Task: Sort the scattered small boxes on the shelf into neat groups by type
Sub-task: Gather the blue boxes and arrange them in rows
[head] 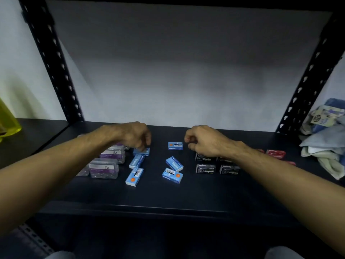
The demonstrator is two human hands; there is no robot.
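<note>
On the dark shelf [168, 193] lie several small blue staple boxes: one [141, 151] under the fingertips of my left hand [134, 136], two below it [137, 161] [134, 176], and three more in the middle [175, 145] [174, 163] [172, 175]. Clear boxes with purple labels [104, 168] are grouped on the left. Black staple boxes [206, 168] sit to the right, partly under my right hand [203, 142], which hovers curled with nothing visible in it. Red boxes [276, 153] lie far right, some hidden by my forearm.
Black perforated uprights [54, 60] [306, 81] flank the shelf. A pile of cloth and packaged items [324, 139] sits at the right end. A yellow translucent object [8, 118] stands at the far left. The shelf's front edge [149, 208] runs below the boxes.
</note>
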